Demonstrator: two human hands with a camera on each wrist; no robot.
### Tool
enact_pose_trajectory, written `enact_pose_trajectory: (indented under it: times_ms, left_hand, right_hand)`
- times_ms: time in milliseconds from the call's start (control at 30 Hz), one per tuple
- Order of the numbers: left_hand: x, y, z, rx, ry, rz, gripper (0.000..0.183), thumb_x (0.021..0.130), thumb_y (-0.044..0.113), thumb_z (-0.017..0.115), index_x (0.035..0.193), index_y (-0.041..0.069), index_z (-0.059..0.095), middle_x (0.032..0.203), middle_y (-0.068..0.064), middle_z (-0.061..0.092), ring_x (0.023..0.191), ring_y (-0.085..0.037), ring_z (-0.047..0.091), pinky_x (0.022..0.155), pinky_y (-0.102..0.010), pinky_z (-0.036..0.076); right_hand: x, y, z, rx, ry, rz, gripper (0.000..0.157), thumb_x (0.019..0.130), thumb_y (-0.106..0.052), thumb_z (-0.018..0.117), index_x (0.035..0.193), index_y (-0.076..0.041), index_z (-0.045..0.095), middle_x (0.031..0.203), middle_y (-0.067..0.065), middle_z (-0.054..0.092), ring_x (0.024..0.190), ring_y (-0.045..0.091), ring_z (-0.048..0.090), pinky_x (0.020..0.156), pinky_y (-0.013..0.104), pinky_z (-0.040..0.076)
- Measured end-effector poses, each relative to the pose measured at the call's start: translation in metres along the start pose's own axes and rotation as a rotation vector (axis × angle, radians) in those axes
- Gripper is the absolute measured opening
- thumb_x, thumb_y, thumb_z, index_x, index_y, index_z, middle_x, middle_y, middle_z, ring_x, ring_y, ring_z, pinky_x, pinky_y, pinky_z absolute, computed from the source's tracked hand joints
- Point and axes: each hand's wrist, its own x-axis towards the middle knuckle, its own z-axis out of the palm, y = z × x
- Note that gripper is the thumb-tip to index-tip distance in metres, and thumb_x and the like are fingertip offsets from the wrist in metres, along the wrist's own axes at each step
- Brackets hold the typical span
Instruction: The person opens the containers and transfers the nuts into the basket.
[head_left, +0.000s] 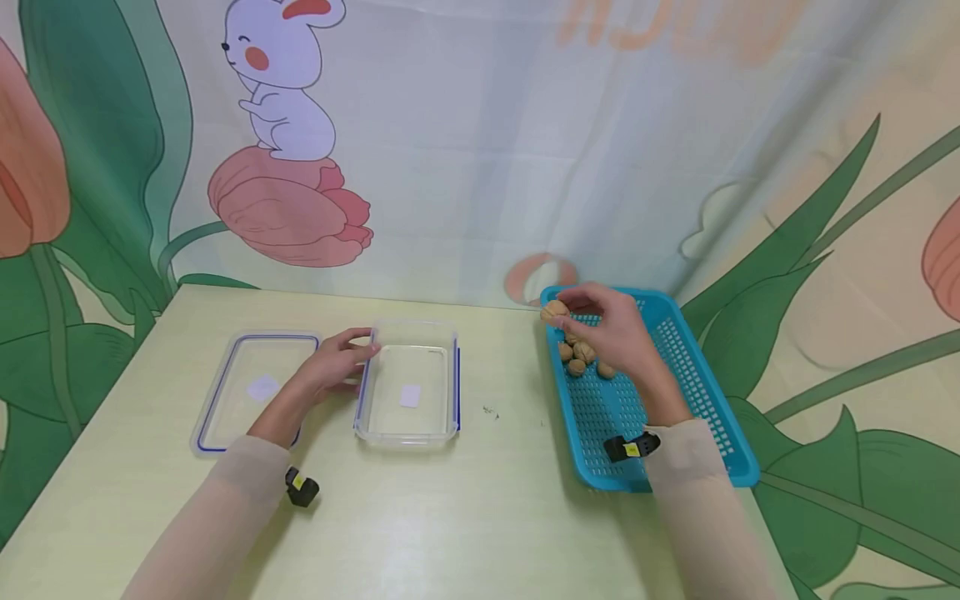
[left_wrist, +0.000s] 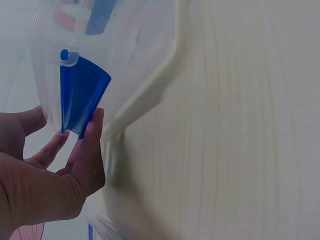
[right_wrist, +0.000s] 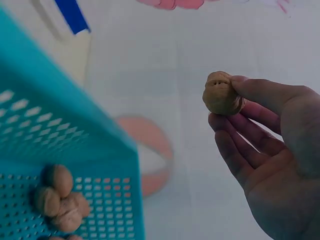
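Observation:
My right hand [head_left: 611,329] pinches a walnut [right_wrist: 220,94] between thumb and fingers, above the far left corner of a blue plastic basket [head_left: 663,304]. Inside that basket lie several more walnuts [head_left: 583,352], gathered toward its far left. At the left side of a clear plastic food container [head_left: 408,439], my left hand [head_left: 335,364] holds the wall, one finger over the rim and others against the blue latch [left_wrist: 82,95], which hangs down. The container stands lidless, with a small pale label [head_left: 410,396] visible at its bottom.
A clear lid [head_left: 251,346] with a blue seal lies flat left of the container, partly behind my left forearm. Small dark marks [head_left: 491,412] show on the pale table [head_left: 420,533] between container and basket. A printed curtain [head_left: 465,167] hangs along the table's back edge.

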Motion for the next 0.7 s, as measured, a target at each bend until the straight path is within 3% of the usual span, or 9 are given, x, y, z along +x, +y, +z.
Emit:
enact_pose_trajectory:
  times_ms: [333, 700]
  left_hand:
    - [0.003, -0.003, 0.001, -0.008, -0.005, 0.011, 0.066, 0.112, 0.033, 0.057, 0.168, 0.016, 0.028, 0.162, -0.026, 0.037, 0.147, -0.048, 0.042, 0.109, -0.057, 0.050]
    - [0.004, -0.004, 0.000, 0.001, 0.002, 0.014, 0.066, 0.111, 0.034, 0.058, 0.168, 0.017, 0.029, 0.160, -0.026, 0.038, 0.146, -0.048, 0.044, 0.107, -0.056, 0.052]
  right_hand:
    - [-0.013, 0.056, -0.016, -0.054, 0.096, 0.100, 0.035, 0.100, -0.017, 0.077, 0.131, -0.003, 0.068, 0.127, 0.018, 0.070, 0.118, 0.039, 0.066, 0.101, 0.057, 0.053]
    - [-0.018, 0.101, -0.022, -0.091, 0.063, 0.237, 0.039, 0.103, -0.022, 0.073, 0.136, -0.002, 0.065, 0.132, 0.021, 0.068, 0.122, 0.040, 0.064, 0.103, 0.058, 0.052]
